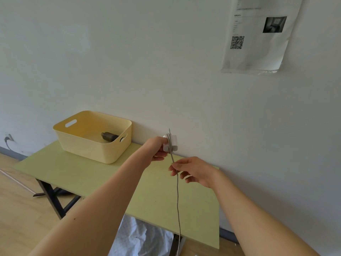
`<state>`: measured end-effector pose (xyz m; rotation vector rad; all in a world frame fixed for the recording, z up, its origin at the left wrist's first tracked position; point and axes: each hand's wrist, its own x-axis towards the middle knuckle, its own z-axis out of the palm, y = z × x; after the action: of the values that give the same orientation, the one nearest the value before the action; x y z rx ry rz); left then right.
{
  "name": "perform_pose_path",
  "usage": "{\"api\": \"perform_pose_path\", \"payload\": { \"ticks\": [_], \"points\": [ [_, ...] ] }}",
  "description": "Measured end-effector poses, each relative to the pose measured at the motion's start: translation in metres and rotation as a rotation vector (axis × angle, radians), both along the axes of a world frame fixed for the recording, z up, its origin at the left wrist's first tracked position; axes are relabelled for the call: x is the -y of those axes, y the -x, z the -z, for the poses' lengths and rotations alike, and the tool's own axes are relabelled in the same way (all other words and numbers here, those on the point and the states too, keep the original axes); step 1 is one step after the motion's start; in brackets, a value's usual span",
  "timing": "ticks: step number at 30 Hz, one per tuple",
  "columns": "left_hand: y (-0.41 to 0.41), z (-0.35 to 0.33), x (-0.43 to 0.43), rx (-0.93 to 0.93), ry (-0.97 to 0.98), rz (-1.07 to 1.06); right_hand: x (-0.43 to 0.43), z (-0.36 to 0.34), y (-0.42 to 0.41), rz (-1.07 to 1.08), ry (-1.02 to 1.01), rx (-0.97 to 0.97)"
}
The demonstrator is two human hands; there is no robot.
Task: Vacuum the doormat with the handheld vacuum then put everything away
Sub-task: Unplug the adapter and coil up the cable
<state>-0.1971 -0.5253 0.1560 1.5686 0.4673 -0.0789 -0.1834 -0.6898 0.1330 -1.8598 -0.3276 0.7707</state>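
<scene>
My left hand (156, 148) grips a white charger block (170, 145) above the green table (88, 172), with turns of grey cable wound around it. My right hand (193, 171) pinches the grey cable (177, 196) just below the block; the rest of the cable hangs down past the table's front edge. A yellow plastic basket (92, 143) stands on the table's far left against the wall, with a dark cylindrical part (109, 136) lying inside. The doormat and the vacuum's body are out of view.
A white wall rises directly behind the table, with a paper notice (256, 34) taped up at the right. A wall socket with a plug (8, 138) sits low at the left. Crumpled white plastic (140, 237) lies under the table on the wooden floor.
</scene>
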Motion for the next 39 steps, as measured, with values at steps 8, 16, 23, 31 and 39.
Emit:
{"api": "perform_pose_path", "payload": {
  "ticks": [8,16,23,31,39],
  "points": [
    [0.01,-0.001,-0.002,-0.079,-0.028,0.278,0.007,0.002,-0.011,-0.015,0.189,0.198],
    [0.013,-0.014,-0.007,-0.1,-0.258,0.48,0.021,-0.017,-0.029,0.057,0.322,0.413],
    [0.013,-0.012,0.0,-0.162,-0.601,0.53,0.012,-0.045,-0.036,0.059,0.398,0.496],
    [0.008,0.001,0.004,-0.133,-0.594,0.274,-0.007,-0.057,-0.027,0.156,0.313,0.467],
    [0.006,0.001,0.004,-0.073,-0.583,0.123,-0.02,-0.06,-0.014,0.095,0.227,0.449]
  ]
}}
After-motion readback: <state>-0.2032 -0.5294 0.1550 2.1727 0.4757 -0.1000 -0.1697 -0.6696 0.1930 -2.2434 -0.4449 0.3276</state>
